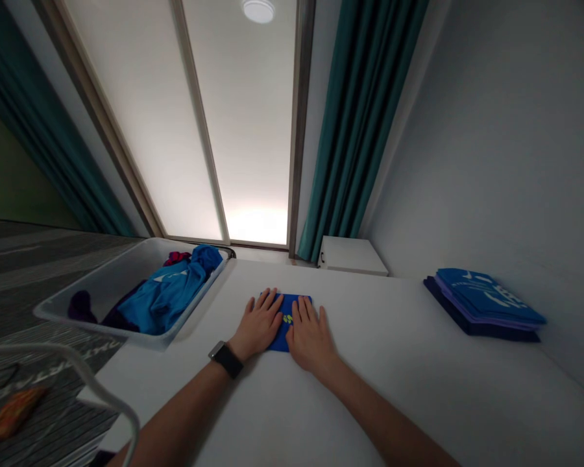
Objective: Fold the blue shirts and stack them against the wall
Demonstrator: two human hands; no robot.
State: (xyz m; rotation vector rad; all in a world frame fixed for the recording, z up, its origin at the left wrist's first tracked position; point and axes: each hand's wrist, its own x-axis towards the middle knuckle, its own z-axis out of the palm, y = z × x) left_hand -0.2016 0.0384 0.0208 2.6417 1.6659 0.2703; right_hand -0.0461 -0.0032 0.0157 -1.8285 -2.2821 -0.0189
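A small folded blue cloth [279, 342] with a yellow-green print lies on the white table in front of me. My left hand [260, 324] rests flat on its left part, fingers spread and pointing away from me; a dark-banded watch is on that wrist. On the cloth's right part lies my right hand [310, 334], also flat with its fingers stretched out. Both palms cover much of the cloth, so its full shape is partly hidden. Neither hand grips anything.
A translucent plastic bin [163, 338] with crumpled blue, dark and red clothes [168, 292] stands at the left of the white table [370, 363]. Folded garments form a stack [486, 301] at the right, near the wall. A white cabinet [353, 255] stands behind; a pale cable [102, 392] curves at lower left.
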